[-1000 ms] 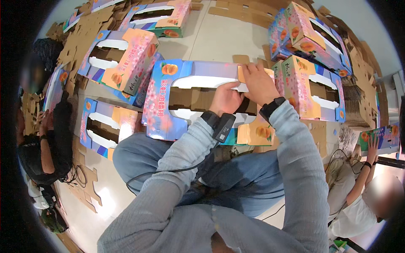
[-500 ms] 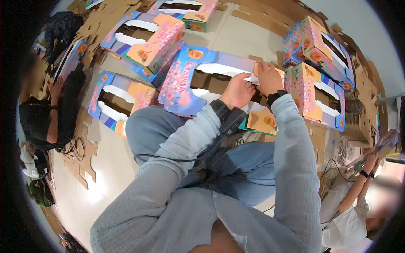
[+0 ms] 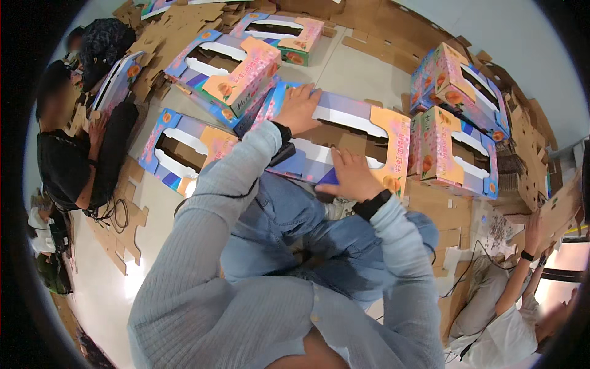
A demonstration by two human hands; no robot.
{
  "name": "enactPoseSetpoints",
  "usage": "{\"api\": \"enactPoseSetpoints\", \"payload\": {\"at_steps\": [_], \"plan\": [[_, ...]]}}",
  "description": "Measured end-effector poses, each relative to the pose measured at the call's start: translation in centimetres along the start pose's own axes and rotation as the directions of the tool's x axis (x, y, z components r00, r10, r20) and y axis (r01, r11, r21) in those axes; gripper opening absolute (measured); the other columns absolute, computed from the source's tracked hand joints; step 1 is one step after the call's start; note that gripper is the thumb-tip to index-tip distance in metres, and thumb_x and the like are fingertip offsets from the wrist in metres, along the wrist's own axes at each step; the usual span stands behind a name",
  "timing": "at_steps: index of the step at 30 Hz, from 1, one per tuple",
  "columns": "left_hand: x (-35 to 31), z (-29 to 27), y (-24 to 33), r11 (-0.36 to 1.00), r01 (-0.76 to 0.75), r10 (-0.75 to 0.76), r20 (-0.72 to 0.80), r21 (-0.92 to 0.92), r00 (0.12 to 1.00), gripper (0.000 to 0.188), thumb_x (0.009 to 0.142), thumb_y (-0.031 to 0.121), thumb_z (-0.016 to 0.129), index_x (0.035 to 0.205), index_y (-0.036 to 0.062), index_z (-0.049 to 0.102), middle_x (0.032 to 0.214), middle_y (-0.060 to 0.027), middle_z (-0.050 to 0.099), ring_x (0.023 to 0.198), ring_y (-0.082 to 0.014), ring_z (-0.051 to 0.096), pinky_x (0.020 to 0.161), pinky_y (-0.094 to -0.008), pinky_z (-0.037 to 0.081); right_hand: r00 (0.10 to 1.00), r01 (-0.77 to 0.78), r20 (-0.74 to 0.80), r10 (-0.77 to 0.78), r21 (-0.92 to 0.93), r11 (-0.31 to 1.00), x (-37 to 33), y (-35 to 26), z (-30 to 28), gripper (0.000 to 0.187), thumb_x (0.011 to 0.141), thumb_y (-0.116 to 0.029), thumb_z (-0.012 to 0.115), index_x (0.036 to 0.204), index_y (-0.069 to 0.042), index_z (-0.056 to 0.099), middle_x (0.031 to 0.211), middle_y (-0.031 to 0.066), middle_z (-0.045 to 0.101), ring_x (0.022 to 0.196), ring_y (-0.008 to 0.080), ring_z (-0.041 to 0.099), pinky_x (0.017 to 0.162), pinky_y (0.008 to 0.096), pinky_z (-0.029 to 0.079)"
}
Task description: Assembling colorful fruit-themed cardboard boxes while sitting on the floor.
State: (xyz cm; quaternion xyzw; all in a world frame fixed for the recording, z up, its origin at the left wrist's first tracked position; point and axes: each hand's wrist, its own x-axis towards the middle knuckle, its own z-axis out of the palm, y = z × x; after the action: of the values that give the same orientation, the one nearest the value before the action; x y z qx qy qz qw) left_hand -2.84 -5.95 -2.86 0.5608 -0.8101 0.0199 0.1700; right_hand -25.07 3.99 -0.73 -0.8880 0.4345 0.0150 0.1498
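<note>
In front of me lies a colourful printed carton box (image 3: 392, 141), blue at its left end and orange-pink at its right. A long opening with white folded flaps runs along its top. My left hand (image 3: 299, 111) lies on the blue left end, fingers stretched out. At the near long side, my right hand (image 3: 353, 175) rests on the top strip with fingers spread toward the opening. Its thumb is apart, by the near edge. Both hands are open on the carton box, and the lower part of its near side is hidden by my knees.
More carton boxes (image 3: 255, 64) stand at the left and behind, some stacked; others (image 3: 458, 161) stand close on the right. Flat cardboard (image 3: 369, 52) lies around the back. A person in black (image 3: 64, 163) sits at left, and one in white (image 3: 504, 335) handles cardboard at right.
Both hands have left the right end of the box. My left hand moved left onto the blue end, my right toward the near side. The orange right end now lies flat in view.
</note>
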Motion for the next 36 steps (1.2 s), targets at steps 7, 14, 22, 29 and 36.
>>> {"api": "enactPoseSetpoints", "payload": {"at_steps": [7,14,22,29,36], "plan": [[1.7,0.4,-0.9,0.95,-0.144,0.095,0.183,0.277,0.979,0.091,0.063,0.034,0.084,0.134,-0.0046,0.041,0.137,-0.0194,0.045,0.13,-0.0335,0.042,0.107,-0.0489,0.033,0.992,-0.062,-0.113,0.049,-0.115,0.991,-0.6,-2.2,0.8,0.112,0.065,-0.066,0.07,0.141,0.006,0.03,0.143,0.0233,0.035,0.135,0.0362,0.03,0.108,0.0622,0.019],[2.9,0.7,-0.5,0.88,-0.211,0.129,0.215,0.426,0.968,0.05,0.064,0.022,0.072,0.105,-0.0049,0.061,0.103,-0.0169,0.06,0.102,-0.0276,0.056,0.085,-0.0387,0.045,0.982,-0.129,-0.17,0.088,-0.247,0.96,-0.4,-2.8,2.1,0.101,0.066,-0.049,0.077,0.141,0.003,0.033,0.136,0.0192,0.041,0.13,0.0333,0.036,0.106,0.0608,0.024],[5.7,0.2,-1.8,0.944,-0.248,0.136,0.43,0.216,0.892,0.04,0.06,0.016,0.068,0.093,-0.0046,0.061,0.093,-0.0206,0.065,0.09,-0.033,0.064,0.078,-0.0391,0.051,0.969,-0.12,-0.243,0.045,-0.306,0.944,-0.2,-2.2,2.0,0.096,0.067,-0.04,0.08,0.139,0.002,0.033,0.131,0.0167,0.043,0.124,0.0321,0.042,0.102,0.0553,0.035],[4.3,-0.5,-1.0,0.917,-0.248,0.096,0.432,0.311,0.897,0.06,0.067,0.028,0.072,0.115,-0.0046,0.055,0.115,-0.0192,0.061,0.108,-0.0317,0.059,0.087,-0.0446,0.047,0.938,-0.124,-0.345,0.016,-0.294,0.948,0.0,-2.4,4.4,0.089,0.067,-0.034,0.079,0.138,0.001,0.038,0.13,0.0179,0.046,0.124,0.0354,0.042,0.103,0.0594,0.03],[-0.6,-0.9,-0.5,0.968,-0.123,0.041,0.346,0.219,0.937,0.092,0.076,0.042,0.068,0.145,-0.0021,0.026,0.152,-0.0197,0.026,0.144,-0.0309,0.02,0.109,-0.0558,0.025,0.967,-0.147,-0.242,0.08,-0.271,0.951,-0.6,-2.2,4.7,0.099,0.069,-0.041,0.079,0.143,0.001,0.029,0.14,0.0183,0.038,0.132,0.0337,0.035,0.107,0.0571,0.028]]}}
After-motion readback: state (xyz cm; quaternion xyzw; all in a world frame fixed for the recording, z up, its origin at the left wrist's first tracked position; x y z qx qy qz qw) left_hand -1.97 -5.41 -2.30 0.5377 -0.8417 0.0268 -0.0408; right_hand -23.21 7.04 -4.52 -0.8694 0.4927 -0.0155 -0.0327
